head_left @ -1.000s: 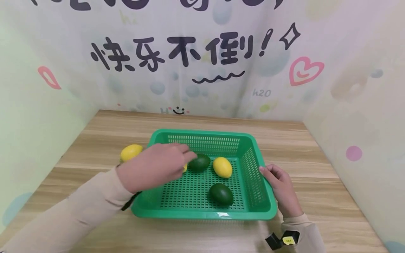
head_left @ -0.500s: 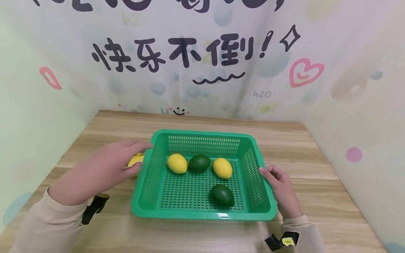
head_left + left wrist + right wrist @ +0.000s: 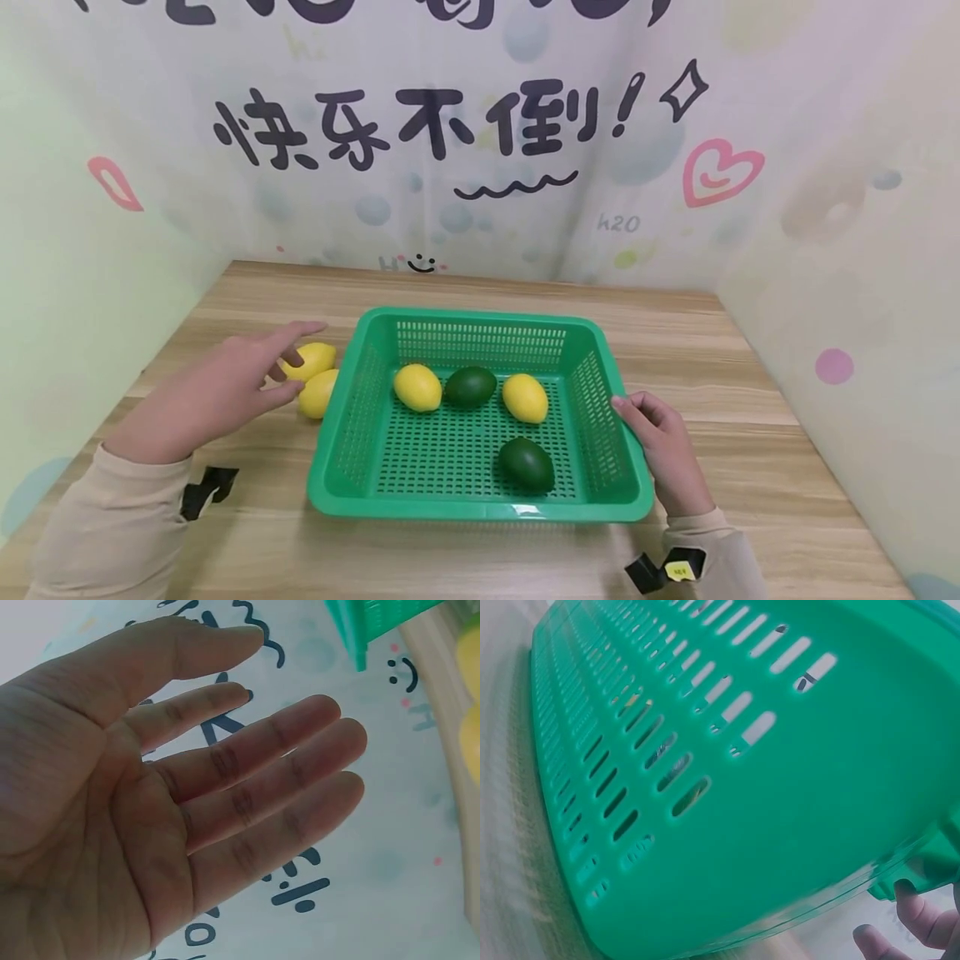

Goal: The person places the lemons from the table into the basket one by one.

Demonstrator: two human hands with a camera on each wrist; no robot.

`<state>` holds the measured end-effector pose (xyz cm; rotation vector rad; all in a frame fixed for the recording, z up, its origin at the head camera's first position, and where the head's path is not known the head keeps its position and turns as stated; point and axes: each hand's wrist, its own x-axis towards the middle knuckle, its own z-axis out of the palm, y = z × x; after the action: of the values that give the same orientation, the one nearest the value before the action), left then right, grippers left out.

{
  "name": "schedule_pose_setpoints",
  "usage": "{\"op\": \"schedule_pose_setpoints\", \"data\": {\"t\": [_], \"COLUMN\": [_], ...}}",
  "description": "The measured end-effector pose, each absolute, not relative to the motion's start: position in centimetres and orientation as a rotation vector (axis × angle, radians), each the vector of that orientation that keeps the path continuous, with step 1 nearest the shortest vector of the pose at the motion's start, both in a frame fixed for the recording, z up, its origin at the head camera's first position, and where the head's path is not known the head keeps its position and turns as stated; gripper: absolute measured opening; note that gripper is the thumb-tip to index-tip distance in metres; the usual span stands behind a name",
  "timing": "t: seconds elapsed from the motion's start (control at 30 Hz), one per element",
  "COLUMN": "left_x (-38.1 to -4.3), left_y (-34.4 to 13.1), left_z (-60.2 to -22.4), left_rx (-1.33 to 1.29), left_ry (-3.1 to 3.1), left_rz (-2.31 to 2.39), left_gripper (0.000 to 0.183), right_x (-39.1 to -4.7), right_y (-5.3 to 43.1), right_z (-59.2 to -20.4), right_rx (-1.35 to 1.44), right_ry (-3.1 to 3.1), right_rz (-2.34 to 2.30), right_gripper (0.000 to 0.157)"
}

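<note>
In the head view my left hand [image 3: 225, 383] hovers over the table left of the green plastic basket [image 3: 480, 510]. Its fingers are spread and hold nothing; the left wrist view shows the bare palm. Two lemons lie beside these fingers, a farther one [image 3: 318, 358] and a nearer one [image 3: 315, 395] close to the basket wall. My right hand [image 3: 671, 450] grips the basket's right rim between thumb and fingers. Inside the basket lie a left lemon [image 3: 417, 387], a right lemon [image 3: 525, 398], and two dark green avocado-like fruits, one farther [image 3: 470, 387] and one nearer [image 3: 527, 465].
The basket stands on a wood-grain table [image 3: 480, 558]. A printed cloth [image 3: 480, 225] hangs behind the table, with pale walls at either side. Table surface shows around the basket on every side.
My left hand has left a lemon in the basket's left part, moved back left over the rim, and is now beside the two lemons outside. The right hand stays on the rim.
</note>
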<state>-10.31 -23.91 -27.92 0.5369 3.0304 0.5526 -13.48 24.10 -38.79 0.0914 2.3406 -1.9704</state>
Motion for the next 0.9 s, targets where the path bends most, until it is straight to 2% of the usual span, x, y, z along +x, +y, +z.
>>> {"op": "schedule_pose_setpoints", "data": {"t": [0.4, 0.63, 0.77, 0.9], "left_x": [-11.5, -12.2, -12.4, -12.6], "left_y": [-24.5, -24.3, -24.3, -24.4], "left_z": [-29.8, -31.4, -32.2, -33.1], "left_rx": [0.507, 0.415, 0.435, 0.442], "left_ry": [3.000, 2.986, 2.994, 2.992], "left_rz": [0.590, 0.547, 0.534, 0.563], "left_gripper": [0.057, 0.070, 0.059, 0.057], "right_x": [-13.6, -13.6, -13.5, -13.5], "right_y": [24.1, 24.1, 24.1, 24.1], "right_z": [-38.8, -38.8, -38.8, -38.8], "right_rx": [0.086, 0.092, 0.098, 0.095], "right_ry": [2.351, 2.347, 2.348, 2.347], "right_rz": [-1.971, -1.965, -1.968, -1.969], "right_gripper": [0.036, 0.036, 0.035, 0.035]}}
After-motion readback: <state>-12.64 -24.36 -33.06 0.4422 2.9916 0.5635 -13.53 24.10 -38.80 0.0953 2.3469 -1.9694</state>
